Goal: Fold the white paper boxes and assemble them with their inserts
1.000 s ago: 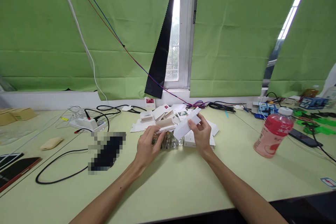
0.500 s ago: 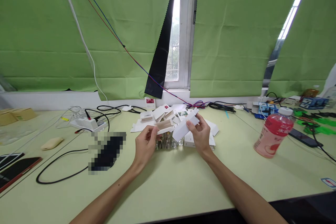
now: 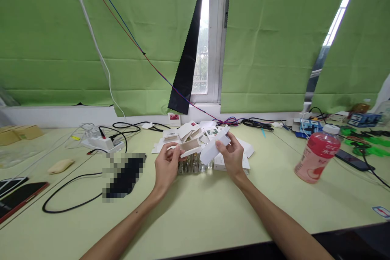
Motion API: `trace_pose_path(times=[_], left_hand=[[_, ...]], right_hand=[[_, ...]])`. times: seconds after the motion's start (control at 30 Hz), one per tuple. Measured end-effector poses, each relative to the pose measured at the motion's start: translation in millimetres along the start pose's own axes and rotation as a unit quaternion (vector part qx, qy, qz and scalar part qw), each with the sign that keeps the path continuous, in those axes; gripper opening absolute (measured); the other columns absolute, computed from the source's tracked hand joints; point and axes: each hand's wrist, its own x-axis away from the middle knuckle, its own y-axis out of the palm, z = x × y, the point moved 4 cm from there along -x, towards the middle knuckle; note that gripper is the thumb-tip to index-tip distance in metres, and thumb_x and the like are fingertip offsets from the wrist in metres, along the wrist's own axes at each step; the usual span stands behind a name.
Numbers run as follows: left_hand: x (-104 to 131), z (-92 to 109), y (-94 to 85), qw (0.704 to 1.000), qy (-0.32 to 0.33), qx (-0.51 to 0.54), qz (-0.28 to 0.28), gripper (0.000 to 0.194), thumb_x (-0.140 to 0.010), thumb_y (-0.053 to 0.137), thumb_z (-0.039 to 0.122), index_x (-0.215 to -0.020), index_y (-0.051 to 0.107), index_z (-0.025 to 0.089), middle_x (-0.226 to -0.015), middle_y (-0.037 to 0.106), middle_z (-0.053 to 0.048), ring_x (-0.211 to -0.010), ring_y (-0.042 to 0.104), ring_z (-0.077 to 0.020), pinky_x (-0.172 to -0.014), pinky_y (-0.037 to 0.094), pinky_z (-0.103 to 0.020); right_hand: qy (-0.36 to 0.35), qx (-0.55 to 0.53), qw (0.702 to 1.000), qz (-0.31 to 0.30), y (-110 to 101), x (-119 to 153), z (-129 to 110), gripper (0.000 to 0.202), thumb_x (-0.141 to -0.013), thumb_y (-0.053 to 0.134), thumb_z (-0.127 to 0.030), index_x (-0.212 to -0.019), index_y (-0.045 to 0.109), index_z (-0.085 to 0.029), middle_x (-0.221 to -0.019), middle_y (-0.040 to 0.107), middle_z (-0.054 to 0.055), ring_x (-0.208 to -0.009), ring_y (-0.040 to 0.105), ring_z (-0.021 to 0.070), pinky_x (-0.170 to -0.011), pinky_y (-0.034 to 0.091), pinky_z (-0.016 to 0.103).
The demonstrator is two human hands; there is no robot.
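Between finger and thumb, my left hand (image 3: 166, 166) pinches the left end of a small open white carton (image 3: 190, 147), whose greyish inside faces me. My right hand (image 3: 234, 152) is closed around a folded white carton (image 3: 213, 149), held tilted just right of the open one. Below both hands stands a row of several small shiny clear containers (image 3: 195, 164), partly hidden; I cannot tell exactly what they are. A pile of white cartons (image 3: 185, 131) lies behind my hands, and a flat white box (image 3: 222, 164) rests under my right hand.
On the right stands a pink drink bottle (image 3: 318, 154) beside a dark phone (image 3: 355, 159). To the left are a power strip (image 3: 99, 142), a looped black cable (image 3: 57, 212), a blurred dark object (image 3: 126, 174) and a red-edged phone (image 3: 21, 199). Green curtains (image 3: 265, 40) hang behind.
My left hand has shifted slightly left and up, with its fingers a little changed at the open carton. My right hand and its carton have barely moved.
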Motion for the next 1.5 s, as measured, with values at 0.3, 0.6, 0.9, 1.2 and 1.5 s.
trace_pose_path(times=[0.3,0.6,0.9,1.2,1.5], left_hand=[[0.6,0.6,-4.6,0.998,-0.019,-0.048,0.022,0.062,-0.075,0.076,0.052,-0.121,0.068,0.011,-0.072,0.076,-0.005,-0.089,0.076,-0.0282,-0.087,0.059,-0.04],[0.5,3.7,-6.5,0.993,-0.04,-0.106,0.038,0.066,-0.07,0.078,0.049,-0.12,0.07,0.007,-0.076,0.08,-0.007,-0.086,0.075,-0.027,-0.09,0.056,-0.037],[-2.0,-2.8,-9.9,0.991,-0.054,-0.119,0.04,0.056,-0.071,0.077,0.051,-0.108,0.076,0.008,-0.077,0.08,-0.01,-0.092,0.076,-0.0323,-0.092,0.056,-0.043],[-3.6,-0.6,-10.7,0.992,-0.036,-0.096,0.074,0.039,-0.067,0.076,0.046,-0.083,0.077,0.011,-0.065,0.076,-0.008,-0.061,0.07,-0.0224,-0.063,0.058,-0.032],[-3.8,-1.7,-13.8,0.989,-0.014,-0.109,0.1,0.034,-0.068,0.075,0.046,-0.076,0.073,0.013,-0.06,0.073,-0.006,-0.056,0.064,-0.0179,-0.059,0.05,-0.028]], right_hand=[[0.004,0.004,1.0,0.002,-0.3,-0.3,0.7,0.064,-0.071,0.083,-0.044,-0.124,0.063,-0.015,-0.111,0.074,0.011,-0.094,0.07,0.0232,-0.08,0.06,0.035],[0.001,0.006,1.0,0.001,-0.4,-0.1,0.5,0.061,-0.072,0.083,-0.044,-0.122,0.063,-0.015,-0.11,0.074,0.01,-0.092,0.07,0.0227,-0.08,0.06,0.035],[0.001,0.005,1.0,-0.004,-0.6,-0.6,1.8,0.062,-0.072,0.083,-0.044,-0.124,0.063,-0.015,-0.113,0.074,0.011,-0.093,0.07,0.0235,-0.08,0.06,0.036],[-0.001,-0.001,1.0,-0.007,-0.2,-0.1,2.6,0.061,-0.072,0.083,-0.043,-0.123,0.063,-0.016,-0.112,0.074,0.011,-0.095,0.07,0.0241,-0.081,0.06,0.036],[-0.004,0.0,1.0,-0.009,0.1,0.2,0.3,0.059,-0.073,0.083,-0.043,-0.121,0.063,-0.016,-0.111,0.073,0.01,-0.093,0.069,0.0231,-0.08,0.059,0.035]])
